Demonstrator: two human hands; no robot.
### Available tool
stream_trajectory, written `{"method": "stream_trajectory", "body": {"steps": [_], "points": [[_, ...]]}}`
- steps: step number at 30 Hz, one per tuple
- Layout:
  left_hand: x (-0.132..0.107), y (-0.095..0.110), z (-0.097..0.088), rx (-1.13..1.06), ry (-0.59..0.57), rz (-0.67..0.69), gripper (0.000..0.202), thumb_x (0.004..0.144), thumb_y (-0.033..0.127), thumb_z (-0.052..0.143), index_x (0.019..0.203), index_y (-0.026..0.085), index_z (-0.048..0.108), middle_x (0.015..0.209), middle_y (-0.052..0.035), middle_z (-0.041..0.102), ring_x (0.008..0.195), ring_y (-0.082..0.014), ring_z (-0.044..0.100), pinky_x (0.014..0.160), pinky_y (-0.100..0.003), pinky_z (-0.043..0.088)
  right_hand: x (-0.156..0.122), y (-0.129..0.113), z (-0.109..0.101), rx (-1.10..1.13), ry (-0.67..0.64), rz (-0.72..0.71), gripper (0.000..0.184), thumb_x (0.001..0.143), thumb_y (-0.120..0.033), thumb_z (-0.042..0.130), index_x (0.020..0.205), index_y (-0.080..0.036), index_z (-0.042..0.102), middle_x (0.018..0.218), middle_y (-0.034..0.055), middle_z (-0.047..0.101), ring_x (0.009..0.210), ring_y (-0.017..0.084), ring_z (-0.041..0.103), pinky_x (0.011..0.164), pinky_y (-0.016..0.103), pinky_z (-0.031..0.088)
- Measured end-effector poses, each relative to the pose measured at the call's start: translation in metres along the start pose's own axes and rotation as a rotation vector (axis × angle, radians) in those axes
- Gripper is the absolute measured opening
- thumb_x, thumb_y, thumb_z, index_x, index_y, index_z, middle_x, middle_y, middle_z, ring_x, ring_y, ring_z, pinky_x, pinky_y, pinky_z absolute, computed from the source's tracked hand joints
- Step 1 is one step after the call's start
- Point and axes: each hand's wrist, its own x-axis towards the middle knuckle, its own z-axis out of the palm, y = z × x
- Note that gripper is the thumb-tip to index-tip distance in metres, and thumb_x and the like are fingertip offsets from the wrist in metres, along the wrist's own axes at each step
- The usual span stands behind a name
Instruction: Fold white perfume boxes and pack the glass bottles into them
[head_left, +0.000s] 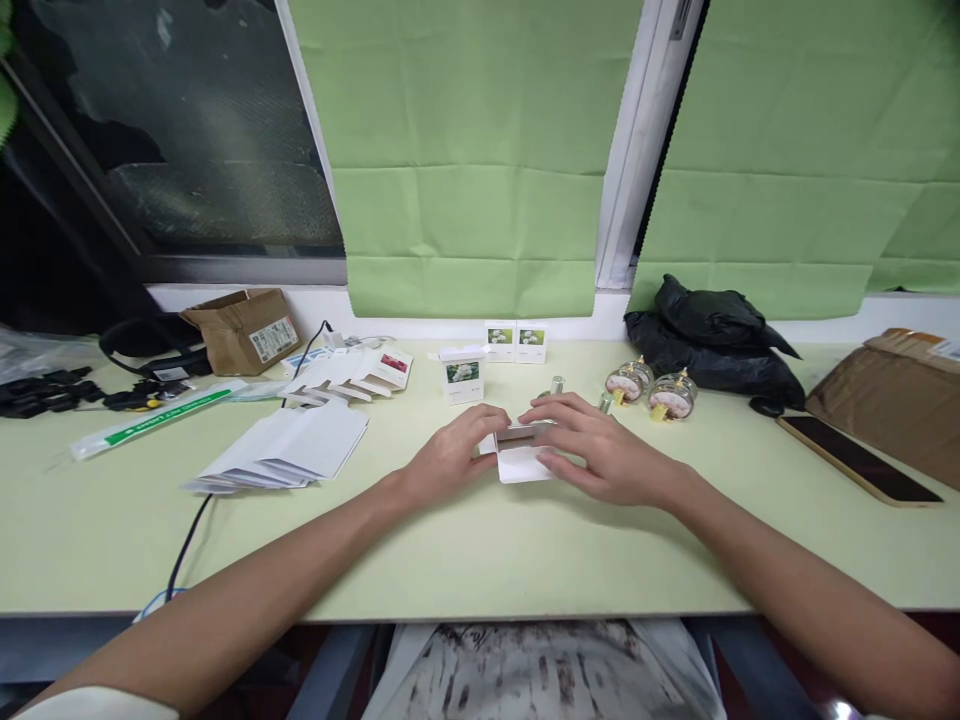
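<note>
In the head view, both my hands meet over a small white carton lying on the pale green table. My left hand grips its left end with curled fingers. My right hand lies over its right side, fingers pressed on the top edge. Just behind stands an upright white box with a flower picture, and two more picture boxes stand at the wall. Small glass bottles peek out behind my right hand.
A fan of flat white cartons lies at the left, more printed ones behind it. Two round ornate bottles, a black bag, a phone, brown parcels and a black cable are also on the table.
</note>
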Motion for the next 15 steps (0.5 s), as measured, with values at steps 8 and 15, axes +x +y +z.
{"method": "stream_trajectory", "body": {"steps": [8, 15], "points": [[0.004, 0.002, -0.006, 0.152, 0.028, -0.035, 0.041, 0.103, 0.012, 0.054, 0.140, 0.030, 0.052, 0.133, -0.0116, 0.059, 0.124, -0.0237, 0.064, 0.094, -0.037, 0.060, -0.003, 0.029, -0.013, -0.364, 0.371, 0.351, 0.025, 0.107, -0.034, 0.049, 0.124, -0.020, 0.060, 0.116, 0.0157, 0.068, 0.104, 0.033, 0.063, 0.090, 0.049, 0.049], [0.011, 0.009, -0.003, -0.049, 0.229, -0.216, 0.029, 0.104, 0.024, 0.060, 0.131, 0.026, 0.051, 0.135, -0.0119, 0.058, 0.121, -0.0219, 0.064, 0.082, -0.032, 0.063, -0.011, 0.044, -0.012, -0.447, -0.021, 0.774, 0.040, 0.106, -0.055, 0.045, 0.119, -0.018, 0.052, 0.107, 0.0171, 0.072, 0.095, 0.036, 0.069, 0.069, 0.038, 0.045]]}}
